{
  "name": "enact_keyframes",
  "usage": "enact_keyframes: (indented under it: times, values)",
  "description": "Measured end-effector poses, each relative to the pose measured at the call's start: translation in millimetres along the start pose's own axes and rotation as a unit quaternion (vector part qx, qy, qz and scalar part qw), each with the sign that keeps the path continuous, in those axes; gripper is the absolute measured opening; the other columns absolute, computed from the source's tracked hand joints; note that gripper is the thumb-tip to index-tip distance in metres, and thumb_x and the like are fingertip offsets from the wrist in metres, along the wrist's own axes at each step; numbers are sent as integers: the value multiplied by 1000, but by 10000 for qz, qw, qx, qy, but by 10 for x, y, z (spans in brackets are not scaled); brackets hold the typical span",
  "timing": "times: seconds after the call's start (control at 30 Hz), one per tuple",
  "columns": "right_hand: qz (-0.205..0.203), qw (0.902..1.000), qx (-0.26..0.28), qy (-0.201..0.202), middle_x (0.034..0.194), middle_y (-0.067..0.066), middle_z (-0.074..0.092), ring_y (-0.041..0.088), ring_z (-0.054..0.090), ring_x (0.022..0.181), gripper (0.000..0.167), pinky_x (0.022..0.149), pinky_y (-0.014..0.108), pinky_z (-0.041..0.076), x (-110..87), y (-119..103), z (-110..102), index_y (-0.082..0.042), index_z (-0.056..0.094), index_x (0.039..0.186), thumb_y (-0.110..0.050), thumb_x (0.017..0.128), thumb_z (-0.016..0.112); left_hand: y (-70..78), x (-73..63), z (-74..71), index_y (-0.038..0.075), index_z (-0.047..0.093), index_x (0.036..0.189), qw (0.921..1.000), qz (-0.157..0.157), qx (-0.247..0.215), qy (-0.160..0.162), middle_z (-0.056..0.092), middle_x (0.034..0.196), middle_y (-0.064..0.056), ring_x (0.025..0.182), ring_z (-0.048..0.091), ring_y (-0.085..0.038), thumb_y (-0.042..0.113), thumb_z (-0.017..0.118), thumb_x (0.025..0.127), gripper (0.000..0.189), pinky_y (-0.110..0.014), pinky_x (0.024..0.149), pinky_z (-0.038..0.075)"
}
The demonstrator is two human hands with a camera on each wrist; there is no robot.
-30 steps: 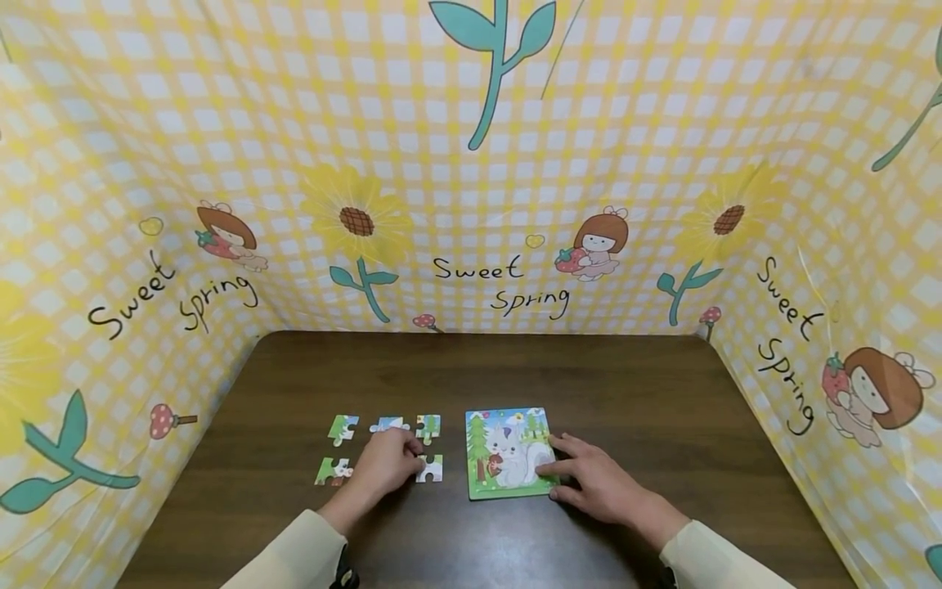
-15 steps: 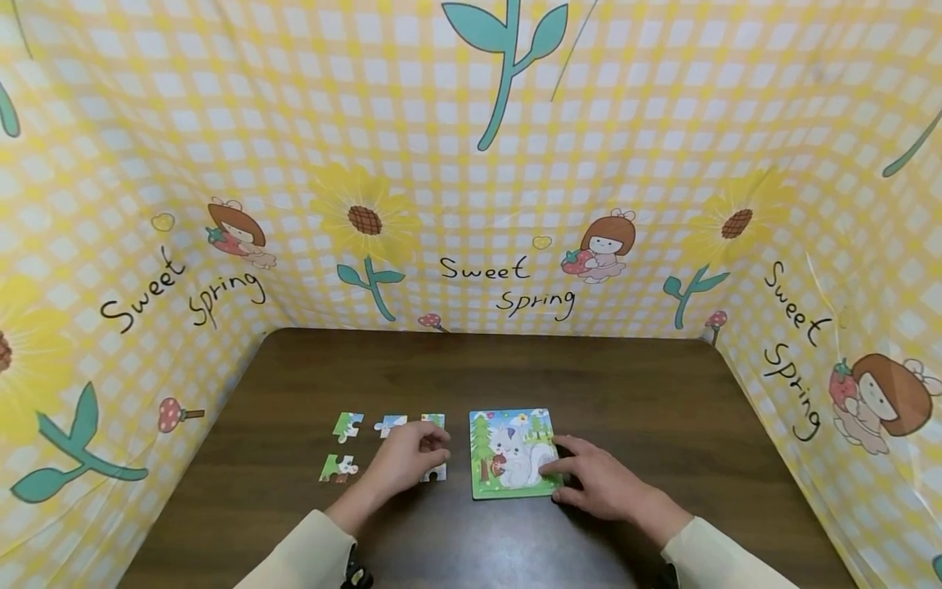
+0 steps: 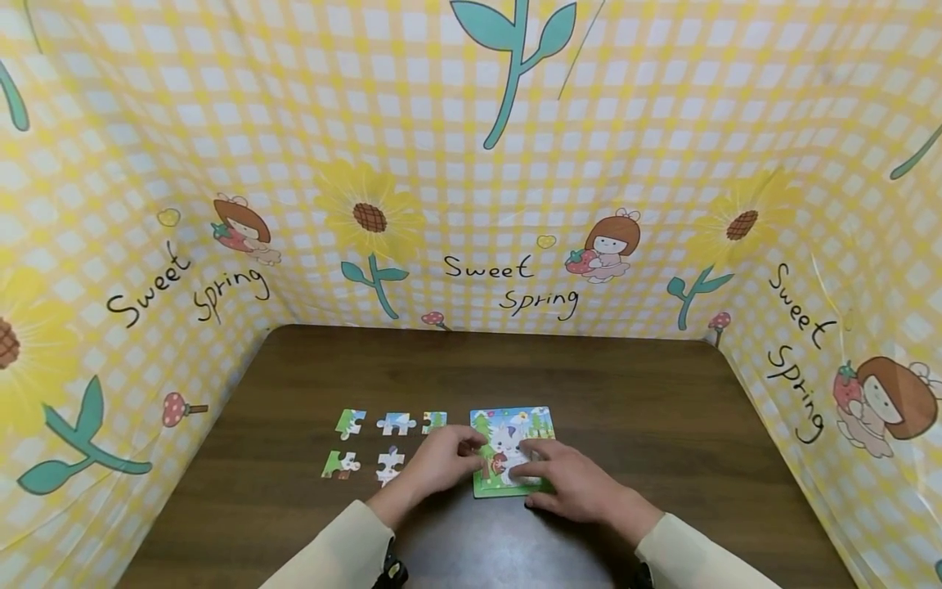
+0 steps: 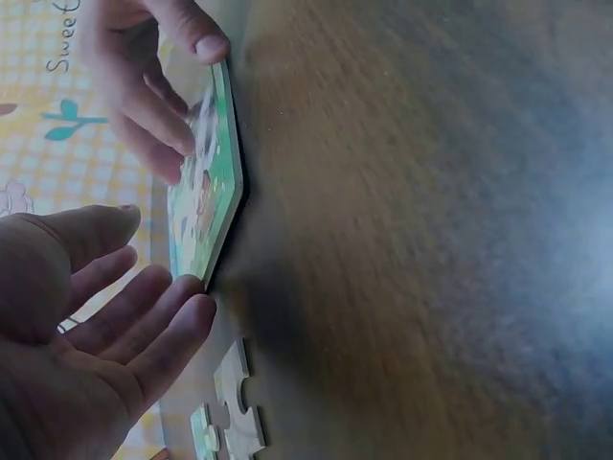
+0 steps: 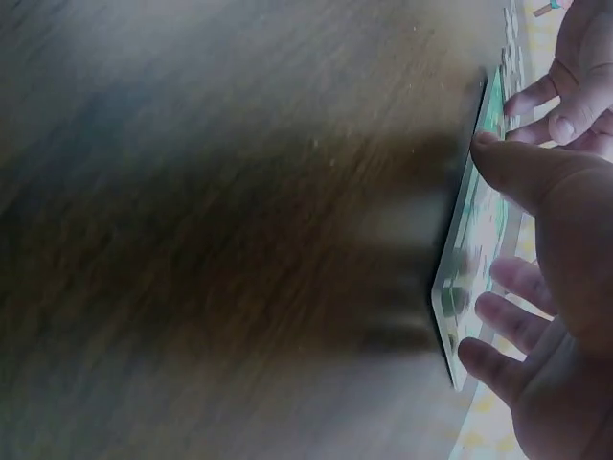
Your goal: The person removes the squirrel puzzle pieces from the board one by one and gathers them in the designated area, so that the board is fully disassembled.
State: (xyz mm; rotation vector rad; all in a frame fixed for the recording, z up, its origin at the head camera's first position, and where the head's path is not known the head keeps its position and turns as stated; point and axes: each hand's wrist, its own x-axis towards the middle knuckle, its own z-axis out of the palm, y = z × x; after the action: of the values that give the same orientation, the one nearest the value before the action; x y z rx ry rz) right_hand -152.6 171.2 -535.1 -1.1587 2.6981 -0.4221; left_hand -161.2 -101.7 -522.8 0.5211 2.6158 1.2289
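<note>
"Sweet Spring" is printed repeatedly on the checked cloth (image 3: 471, 188) beyond the wood-grained table (image 3: 648, 393). At the centre, the flat, square puzzle board (image 3: 506, 449) is flanked at its left edge by the left hand (image 3: 440, 462), fingers loosely parted, and overlapped from the right by the spread right hand (image 3: 577, 483); nothing is seen gripped. Knobbed puzzle pieces (image 3: 397, 423) are laid left.

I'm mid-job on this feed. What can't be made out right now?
Head: the part of the puzzle board's picture behind the right hand.
Head: the lower part of the top-row loose piece nearest the board, behind the left hand.
Left wrist: whether the left fingertips touch the board; they overlap it.
Right wrist: the left hand's rest, cut off by the right edge.
</note>
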Motion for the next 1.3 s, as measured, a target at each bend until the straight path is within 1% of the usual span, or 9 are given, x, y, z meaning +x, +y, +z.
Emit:
enact_keyframes:
  times: [0.17, 0.33, 0.47, 0.57, 0.67, 0.8, 0.93, 1.07, 1.3]
  values:
    - [39, 9998, -201, 59, 152, 8, 52, 29, 48, 141, 41, 111, 53, 43, 45, 12, 23, -36, 68, 135, -44, 95, 72, -8, 80, 2, 4, 75, 116, 9999, 11, 151, -38, 75, 111, -9, 95, 71, -19, 12, 75, 91, 26, -40, 83, 59]
    - [126, 9998, -132, 42, 154, 8, 51, 32, 47, 142, 41, 111, 57, 42, 39, 24, 29, -36, 67, 136, -44, 96, 71, -20, 143, 20, 5, 76, 114, 9995, 24, 304, -73, 76, 107, -6, 91, 70, -16, 13, 76, 90, 25, -37, 82, 58]
    - [98, 9999, -77, 83, 154, 9, 51, 32, 47, 142, 41, 110, 59, 42, 42, 33, 29, -35, 67, 137, -43, 96, 71, -5, 157, 35, 6, 77, 112, 9987, 9, 459, -213, 76, 104, -5, 87, 67, -14, 14, 77, 89, 24, -35, 80, 56]
    - [39, 9999, -61, 133, 152, 10, 53, 34, 48, 140, 40, 109, 61, 42, 48, 37, 18, -34, 69, 135, -41, 96, 72, 11, 160, 53, 7, 78, 111, 9977, -68, 572, -357, 75, 103, -3, 88, 65, -14, 16, 78, 89, 24, -36, 82, 55]
    - [6, 9999, -88, 140, 151, 10, 54, 35, 49, 139, 38, 108, 61, 43, 52, 39, 9, -33, 70, 133, -39, 95, 72, 23, 161, 76, 8, 78, 110, 9970, -18, 647, -431, 75, 101, 0, 90, 66, -13, 16, 78, 89, 22, -36, 82, 55]
    - [5, 9998, -176, 91, 151, 11, 53, 34, 48, 140, 37, 109, 60, 43, 48, 41, 13, -34, 69, 134, -39, 97, 71, 31, 158, 108, 11, 79, 106, 9960, 135, 778, -426, 75, 95, 3, 86, 65, -9, 14, 77, 88, 18, -33, 79, 54]
    - [26, 9997, -243, 60, 152, 11, 53, 34, 48, 141, 37, 110, 57, 43, 26, 33, 28, -35, 68, 135, -38, 98, 69, 24, 164, 151, 13, 79, 105, 9948, 127, 908, -450, 73, 92, 6, 82, 62, -6, 14, 77, 87, 19, -30, 75, 52]
    - [41, 9995, -302, 110, 151, 10, 53, 32, 48, 141, 37, 110, 55, 43, 2, 22, 40, -35, 68, 135, -37, 98, 69, 35, 173, 193, 13, 79, 105, 9949, 91, 880, -479, 72, 90, 4, 77, 58, -7, 12, 77, 83, 22, -29, 71, 49]
    - [36, 9992, -328, 203, 151, 9, 53, 29, 50, 139, 37, 108, 53, 46, -17, 15, 53, -35, 68, 135, -37, 98, 69, 51, 180, 244, 8, 79, 105, 9965, 72, 754, -340, 70, 89, 0, 75, 55, -9, 3, 76, 77, 28, -27, 67, 46]
